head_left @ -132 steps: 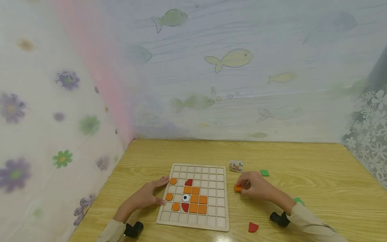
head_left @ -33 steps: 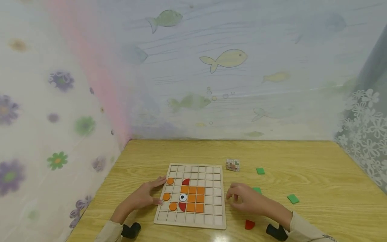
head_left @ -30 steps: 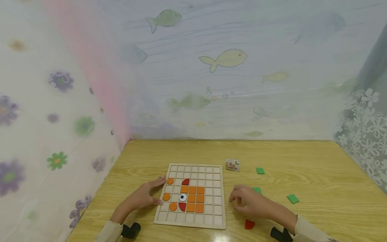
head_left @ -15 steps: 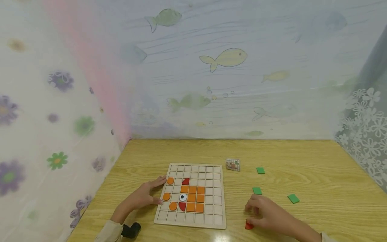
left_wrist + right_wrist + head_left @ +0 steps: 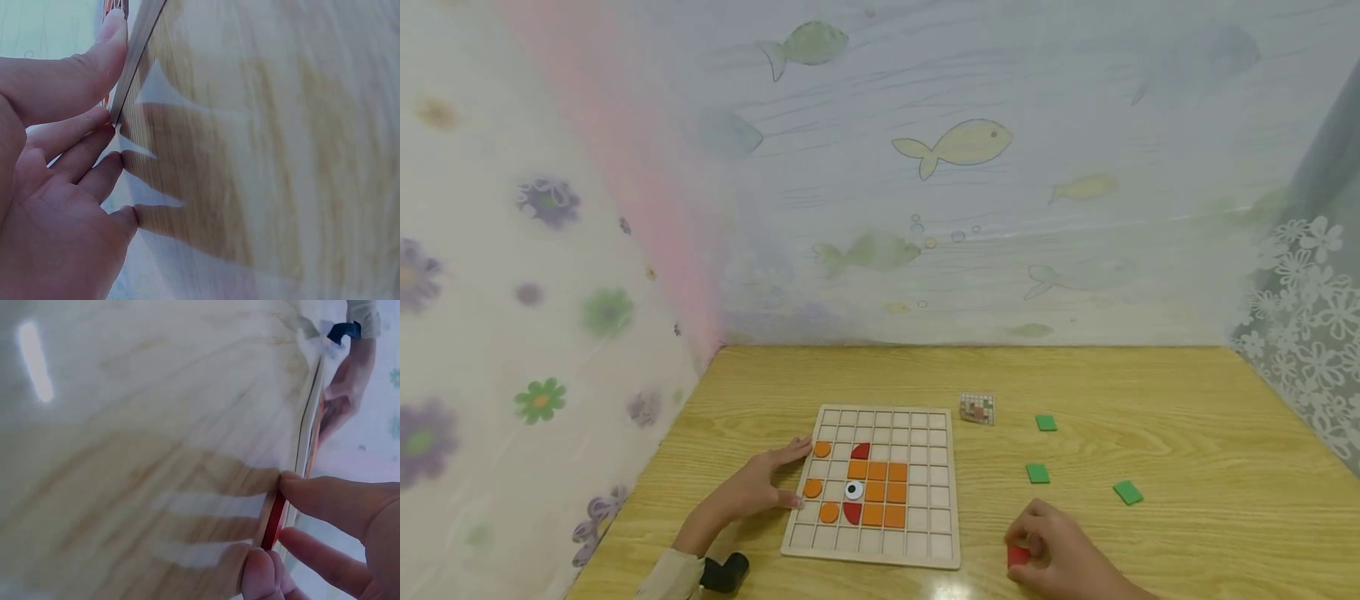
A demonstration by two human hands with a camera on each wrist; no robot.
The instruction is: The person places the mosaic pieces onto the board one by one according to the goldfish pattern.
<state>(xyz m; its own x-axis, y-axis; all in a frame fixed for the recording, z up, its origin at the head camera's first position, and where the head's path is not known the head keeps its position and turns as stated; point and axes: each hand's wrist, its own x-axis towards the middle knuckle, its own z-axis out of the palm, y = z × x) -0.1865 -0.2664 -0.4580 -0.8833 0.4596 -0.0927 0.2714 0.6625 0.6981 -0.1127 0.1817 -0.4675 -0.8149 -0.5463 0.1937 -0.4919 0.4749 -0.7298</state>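
Observation:
A wooden grid board (image 5: 947,500) lies on the table. In it sit several orange squares (image 5: 876,492), several orange discs (image 5: 829,512), two red quarter-round tiles (image 5: 852,513) and an eye disc (image 5: 853,490). My left hand (image 5: 763,483) rests its spread fingertips and thumb on the board's left edge; the left wrist view shows this hand (image 5: 69,181) beside the board's rim. To the right of the board, my right hand (image 5: 1060,550) pinches a loose red tile (image 5: 1017,557). From the right wrist view, the red tile (image 5: 273,522) is between thumb and fingers, close to the tabletop.
Three green square tiles (image 5: 1038,473) are scattered on the table (image 5: 1195,433) right of the board. A small card with a grid picture (image 5: 977,409) lies behind them to the left. Fabric walls with fish and flower prints enclose the table's back and left.
An orange square has gone from my right hand into the board, filling out the orange block. The right hand then drew back toward me and took hold of the red tile. Left hand stays put.

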